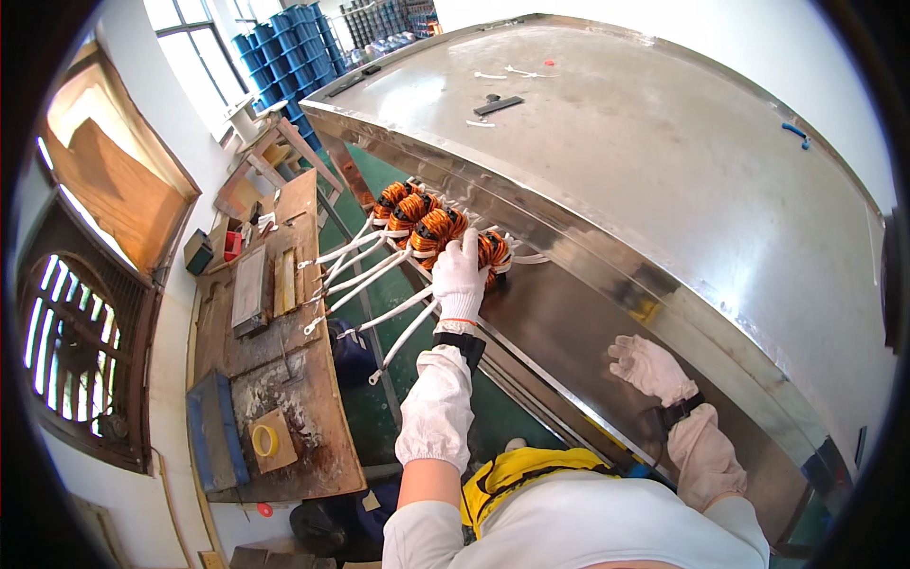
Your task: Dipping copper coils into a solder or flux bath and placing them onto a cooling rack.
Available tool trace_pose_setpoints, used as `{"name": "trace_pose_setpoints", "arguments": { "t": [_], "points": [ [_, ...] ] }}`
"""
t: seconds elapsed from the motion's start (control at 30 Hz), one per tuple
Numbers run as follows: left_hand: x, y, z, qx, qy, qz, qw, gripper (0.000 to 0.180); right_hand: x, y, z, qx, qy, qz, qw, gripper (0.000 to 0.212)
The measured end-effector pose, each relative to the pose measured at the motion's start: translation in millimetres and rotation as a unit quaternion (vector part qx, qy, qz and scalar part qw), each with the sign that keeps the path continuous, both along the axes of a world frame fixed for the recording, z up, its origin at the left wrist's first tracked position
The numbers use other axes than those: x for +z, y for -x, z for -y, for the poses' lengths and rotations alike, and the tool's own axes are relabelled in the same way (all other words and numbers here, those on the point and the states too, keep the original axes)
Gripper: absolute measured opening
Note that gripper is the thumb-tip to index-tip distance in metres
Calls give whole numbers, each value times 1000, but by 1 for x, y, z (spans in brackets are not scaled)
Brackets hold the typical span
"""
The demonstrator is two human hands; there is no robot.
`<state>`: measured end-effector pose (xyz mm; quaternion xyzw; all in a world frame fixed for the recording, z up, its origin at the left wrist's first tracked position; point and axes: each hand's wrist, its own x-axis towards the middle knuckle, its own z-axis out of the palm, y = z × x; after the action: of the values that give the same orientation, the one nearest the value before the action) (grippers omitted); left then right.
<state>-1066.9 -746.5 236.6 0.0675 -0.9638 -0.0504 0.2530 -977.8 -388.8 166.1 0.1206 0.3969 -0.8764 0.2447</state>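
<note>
Several toroidal coils of orange copper wire (437,232) stand in a row on the lower steel shelf, under the edge of the steel table. Thick white leads with metal lugs (374,282) stick out from them to the left, past the shelf edge. My left hand (459,277), in a white glove, grips the coil at the right end of the row (494,250); its fingertips reach between that coil and its neighbour, partly hidden. Off to the right, my right hand (650,369), gloved too, hovers over the shelf with loosely bent fingers apart and nothing in it.
The steel tabletop (645,142) spans the right, holding a black strip (499,106), white scraps and a blue piece (796,131). At left, a worn wooden bench (318,408) carries a metal block (252,292), yellow tape roll (265,440) and blue tray (216,429). Blue drums (289,57) stand behind.
</note>
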Motion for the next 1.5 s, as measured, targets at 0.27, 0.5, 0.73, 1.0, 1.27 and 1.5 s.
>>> {"name": "trace_pose_setpoints", "arguments": {
  "t": [0.27, 0.5, 0.73, 1.0, 1.27, 1.5],
  "points": [
    [1, 0, 4, -30, -24, 15, 999, 73, 3, -9, -1, -12, -21, 15, 1000, 27],
    [6, -11, 6, -27, -40, -37, 998, 78, -1, 1, 10, 24, -33, 21, 999, 27],
    [11, -23, 7, -66, -43, -122, 989, 82, 16, -6, 25, 43, -85, -9, 995, 25],
    [-49, -126, -16, -243, -161, -137, 947, 34, 56, -36, 90, 139, -439, -251, 851, 24],
    [-208, -347, 11, 21, -233, 522, 820, 44, 47, -64, 146, 339, -420, -452, 710, 17],
    [-269, -566, -68, 443, -465, 367, 673, 52, 11, -81, 146, 440, -420, -421, 673, 19]
  ]
}}
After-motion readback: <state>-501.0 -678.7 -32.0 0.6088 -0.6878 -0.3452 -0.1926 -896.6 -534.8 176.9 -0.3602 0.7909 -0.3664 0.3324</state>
